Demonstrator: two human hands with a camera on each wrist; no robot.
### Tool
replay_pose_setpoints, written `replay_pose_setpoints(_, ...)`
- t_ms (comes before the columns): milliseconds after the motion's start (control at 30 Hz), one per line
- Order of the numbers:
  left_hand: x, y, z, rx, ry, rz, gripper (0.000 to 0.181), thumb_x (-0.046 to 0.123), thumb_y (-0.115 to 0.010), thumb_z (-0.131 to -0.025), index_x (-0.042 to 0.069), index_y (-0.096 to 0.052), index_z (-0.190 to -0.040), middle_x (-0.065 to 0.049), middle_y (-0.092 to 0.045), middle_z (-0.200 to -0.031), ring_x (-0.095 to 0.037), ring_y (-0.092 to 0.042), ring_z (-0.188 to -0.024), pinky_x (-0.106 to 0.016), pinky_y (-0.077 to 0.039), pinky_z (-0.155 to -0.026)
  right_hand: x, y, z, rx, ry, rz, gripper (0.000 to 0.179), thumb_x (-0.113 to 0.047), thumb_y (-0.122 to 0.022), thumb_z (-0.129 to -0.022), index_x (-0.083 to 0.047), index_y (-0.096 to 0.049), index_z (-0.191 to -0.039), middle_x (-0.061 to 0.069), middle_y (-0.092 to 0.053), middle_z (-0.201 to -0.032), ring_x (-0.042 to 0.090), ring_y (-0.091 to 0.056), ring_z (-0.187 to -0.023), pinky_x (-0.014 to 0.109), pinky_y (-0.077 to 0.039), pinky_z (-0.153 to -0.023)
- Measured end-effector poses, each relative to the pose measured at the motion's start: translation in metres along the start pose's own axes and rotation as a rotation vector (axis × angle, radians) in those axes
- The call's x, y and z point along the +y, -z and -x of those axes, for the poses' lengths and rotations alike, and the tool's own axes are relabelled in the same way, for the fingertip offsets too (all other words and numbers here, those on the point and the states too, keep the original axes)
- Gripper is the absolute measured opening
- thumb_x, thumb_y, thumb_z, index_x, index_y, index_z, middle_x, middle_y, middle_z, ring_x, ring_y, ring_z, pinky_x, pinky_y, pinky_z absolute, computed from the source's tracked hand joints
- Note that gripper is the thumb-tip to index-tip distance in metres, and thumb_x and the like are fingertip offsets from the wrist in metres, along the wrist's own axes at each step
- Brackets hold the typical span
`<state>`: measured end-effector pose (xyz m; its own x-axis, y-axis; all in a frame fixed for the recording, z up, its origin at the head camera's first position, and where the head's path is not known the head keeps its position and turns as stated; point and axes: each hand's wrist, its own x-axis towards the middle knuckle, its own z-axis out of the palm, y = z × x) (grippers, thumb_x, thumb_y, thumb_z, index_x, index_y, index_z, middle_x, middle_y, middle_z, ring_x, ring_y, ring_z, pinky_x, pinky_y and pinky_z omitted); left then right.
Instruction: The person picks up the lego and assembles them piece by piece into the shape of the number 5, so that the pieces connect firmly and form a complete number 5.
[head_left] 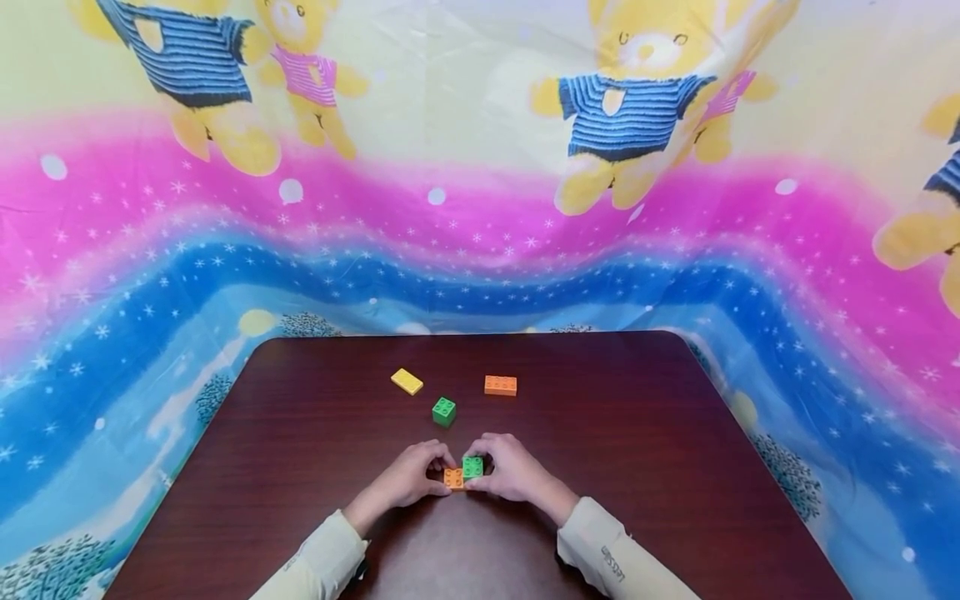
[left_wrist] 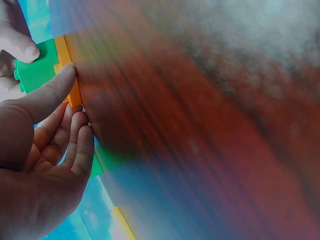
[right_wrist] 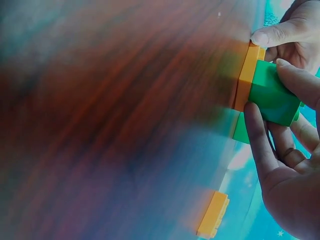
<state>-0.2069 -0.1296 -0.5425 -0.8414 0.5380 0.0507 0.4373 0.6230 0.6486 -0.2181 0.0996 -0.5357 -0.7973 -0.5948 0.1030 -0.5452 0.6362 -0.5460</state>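
Curtain [head_left: 450, 275] with a cartoon print is the biggest thing around, hanging beyond the fingers and wrapping both sides. Next up is the dark bench [head_left: 615, 425], running under both sets of fingers.

Left hand [head_left: 412, 475]: thumb and fingers pinched on the free end of a flat orange brick [head_left: 453, 479]. Right hand [head_left: 517, 471]: fingers clamped round the sides of a green block [head_left: 472, 466] on that brick's other end. So the pair's right between the two sets of fingers. Can't tell if the studs are pushed fully home.

Out past the right fingers is a loose orange brick [head_left: 501, 386]; past the left fingers, a bit further left, a flat yellow brick [head_left: 407, 382]. Loose green cube [head_left: 444, 412] is closer, just beyond the left fingertips.

What could bite here, imo: if the right fingers push at an angle, the block might catch only some studs and sit crooked. Slack left pinch? The orange brick could swivel or tip up. Poke either hand forward and that loose cube probably gets bumped.
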Motion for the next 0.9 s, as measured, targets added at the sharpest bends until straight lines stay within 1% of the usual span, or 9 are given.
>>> replay_pose_setpoints(200, 0.001, 0.001, 0.0, -0.006, 0.009, 0.012, 0.027, 0.009, -0.089, -0.08, 0.011, -0.072, -0.1, 0.0, -0.064, -0.095, -0.017, -0.062, -0.087, -0.033, -0.056, -0.078, -0.001, 0.001, 0.0, 0.003, -0.012, -0.011, 0.03, -0.03, -0.091, -0.081, -0.018, -0.078, -0.106, -0.011, -0.066, -0.091, 0.011, -0.061, -0.082, 0.021, -0.05, -0.074)
replay_pose_setpoints(400, 0.0, 0.0, 0.0, -0.007, 0.012, 0.008, 0.027, 0.009, -0.089, -0.08, 0.011, -0.071, -0.1, 0.0, -0.064, -0.095, -0.017, -0.062, -0.087, -0.033, -0.055, -0.079, -0.002, -0.001, 0.002, 0.006, -0.033, -0.029, 0.03, -0.03, -0.09, -0.082, -0.019, -0.078, -0.106, -0.01, -0.065, -0.091, 0.011, -0.06, -0.081, 0.021, -0.049, -0.073)
replay_pose_setpoints(633, 0.0, -0.001, 0.001, -0.005, 0.002, -0.005, 0.027, 0.01, -0.089, -0.08, 0.011, -0.071, -0.1, 0.0, -0.065, -0.096, -0.017, -0.062, -0.088, -0.031, -0.055, -0.079, -0.001, -0.001, 0.005, 0.002, -0.036, -0.037, 0.032, -0.032, -0.089, -0.083, -0.02, -0.076, -0.11, -0.01, -0.064, -0.094, 0.012, -0.059, -0.083, 0.024, -0.049, -0.075)
replay_pose_setpoints(767, 0.001, 0.0, 0.001, -0.004, 0.0, 0.011, 0.027, 0.009, -0.089, -0.08, 0.011, -0.071, -0.1, -0.001, -0.064, -0.095, -0.018, -0.063, -0.087, -0.03, -0.055, -0.078, 0.0, 0.001, 0.005, -0.025, -0.022, -0.048, 0.036, -0.035, -0.087, -0.084, -0.018, -0.076, -0.114, -0.008, -0.065, -0.098, 0.011, -0.06, -0.085, 0.024, -0.05, -0.075)
replay_pose_setpoints(900, 0.002, 0.0, 0.001, -0.005, -0.001, 0.017, 0.027, 0.009, -0.089, -0.08, 0.01, -0.071, -0.1, -0.001, -0.064, -0.095, -0.019, -0.063, -0.088, -0.03, -0.055, -0.078, 0.002, 0.011, 0.005, -0.065, -0.024, -0.129, 0.045, -0.039, -0.085, -0.086, -0.015, -0.075, -0.123, -0.005, -0.067, -0.106, 0.011, -0.064, -0.091, 0.023, -0.056, -0.078)
